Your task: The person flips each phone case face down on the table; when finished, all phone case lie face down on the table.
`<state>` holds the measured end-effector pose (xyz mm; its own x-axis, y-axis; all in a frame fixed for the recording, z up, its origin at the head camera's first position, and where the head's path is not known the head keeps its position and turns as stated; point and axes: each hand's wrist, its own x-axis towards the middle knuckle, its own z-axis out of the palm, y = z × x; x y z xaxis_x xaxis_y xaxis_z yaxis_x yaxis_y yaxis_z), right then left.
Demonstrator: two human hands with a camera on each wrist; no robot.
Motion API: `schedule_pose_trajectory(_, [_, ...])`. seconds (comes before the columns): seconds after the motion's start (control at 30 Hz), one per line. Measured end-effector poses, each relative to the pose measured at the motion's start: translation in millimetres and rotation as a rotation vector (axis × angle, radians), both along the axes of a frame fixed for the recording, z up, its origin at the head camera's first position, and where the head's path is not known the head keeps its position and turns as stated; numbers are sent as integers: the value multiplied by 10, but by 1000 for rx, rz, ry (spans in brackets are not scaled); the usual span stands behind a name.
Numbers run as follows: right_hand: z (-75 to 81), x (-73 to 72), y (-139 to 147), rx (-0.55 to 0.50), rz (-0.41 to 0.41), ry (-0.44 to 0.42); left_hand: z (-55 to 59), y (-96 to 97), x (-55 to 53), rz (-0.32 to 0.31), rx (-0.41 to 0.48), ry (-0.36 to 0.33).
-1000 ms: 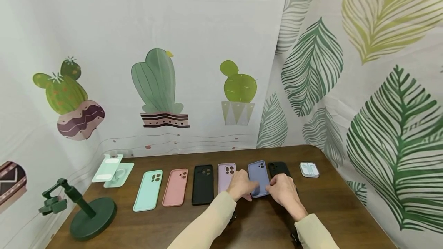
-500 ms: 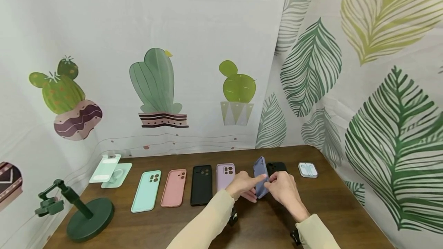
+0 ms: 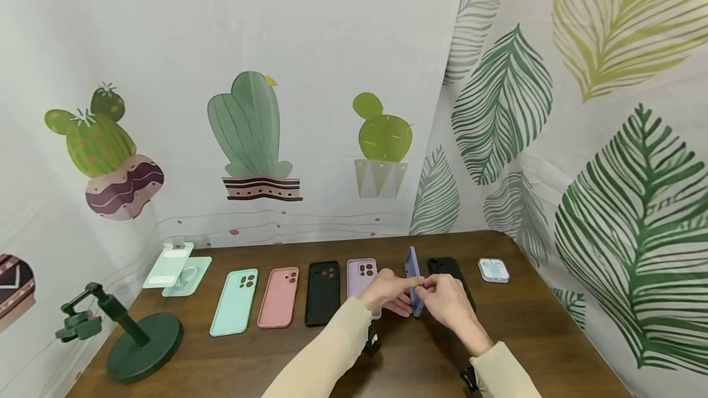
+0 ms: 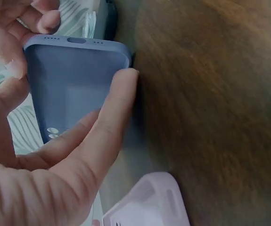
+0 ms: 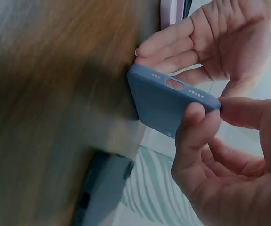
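A slate-blue phone case (image 3: pixel 412 263) stands on its long side, its hollow inner face (image 4: pixel 64 84) toward my left hand (image 3: pixel 383 292). The left thumb lies at the upper edge, while the left fingers (image 4: pixel 119 99) reach across the inner side to the lower edge. My right hand (image 3: pixel 447 301) pinches the upper near corner between thumb and fingers, as the right wrist view shows. The port cutout end of the case (image 5: pixel 161 101) points toward me. Left of it lies a lilac phone case (image 3: pixel 361 276), partly covered by the left hand; to the right, a black phone case (image 3: pixel 449 267).
Leftward in the row lie another black case (image 3: pixel 323 293), a pink case (image 3: pixel 278 298) and a mint case (image 3: pixel 235 303). A green stand (image 3: pixel 145 346) and a pale green folding stand (image 3: pixel 176 270) are at the left. Boxed earphones (image 3: pixel 494 270) lie far right.
The blue case has turned from lying back-up to upright on its long side. My right hand lifted its right edge, and the left thumb has come to the raised edge.
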<state>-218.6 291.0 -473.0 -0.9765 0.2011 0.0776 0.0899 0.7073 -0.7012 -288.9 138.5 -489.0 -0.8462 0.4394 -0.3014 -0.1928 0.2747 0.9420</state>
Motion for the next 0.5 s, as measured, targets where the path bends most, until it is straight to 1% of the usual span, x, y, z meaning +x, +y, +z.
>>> schedule_pose_trajectory(0.07, [-8,6,-9,-64,15,-1,7,-25,-14,12,8,4])
schedule_pose_trajectory(0.17, [-35,4,-17,-128,29,-23,35,-46,-33,62,48,10])
schedule_pose_trajectory(0.23, [-57,0,-28,-135,36,-46,65,-56,-36,100,67,23])
schedule_pose_trajectory(0.3, [-90,-11,-42,-135,43,-93,101,-65,-33,127,76,30])
schedule_pose_trajectory(0.4, [-136,-21,-65,-131,55,-151,126,-75,-31,146,72,41])
schedule_pose_trajectory(0.5, [-158,-27,-87,-112,70,-181,115,-93,-43,162,63,57])
